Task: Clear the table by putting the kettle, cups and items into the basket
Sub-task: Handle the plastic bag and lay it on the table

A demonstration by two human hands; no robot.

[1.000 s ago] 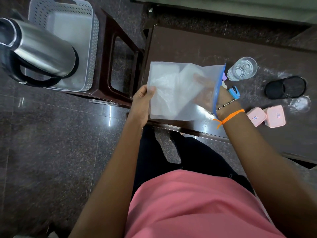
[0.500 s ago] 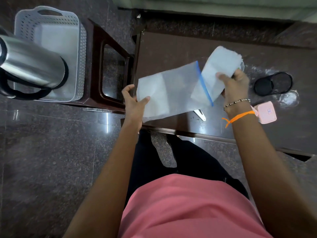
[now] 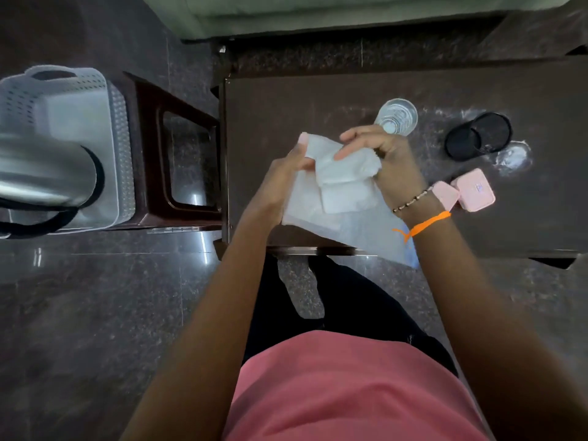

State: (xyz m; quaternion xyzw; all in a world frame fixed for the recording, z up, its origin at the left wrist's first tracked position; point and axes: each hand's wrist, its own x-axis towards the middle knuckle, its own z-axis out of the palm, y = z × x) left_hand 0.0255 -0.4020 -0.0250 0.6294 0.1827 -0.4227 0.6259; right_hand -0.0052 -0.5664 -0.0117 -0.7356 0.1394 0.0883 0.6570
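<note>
A clear zip bag with a blue strip hangs over the near edge of the dark table. My left hand grips its upper left part. My right hand presses a folded white packet against the bag. A clear glass cup stands just beyond my right hand. A black cup lies on its side further right. Two pink boxes sit next to my right wrist. The steel kettle rests in the white basket at far left.
The basket stands on a dark brown stool left of the table. A wet glossy patch marks the table near the black cup. Polished stone floor surrounds everything, and a pale green sofa edge runs along the top.
My right hand drew the white packet out of the bag, then brought it back left against the bag. The bag has dropped and folded, its blue strip now hanging low on the right.
</note>
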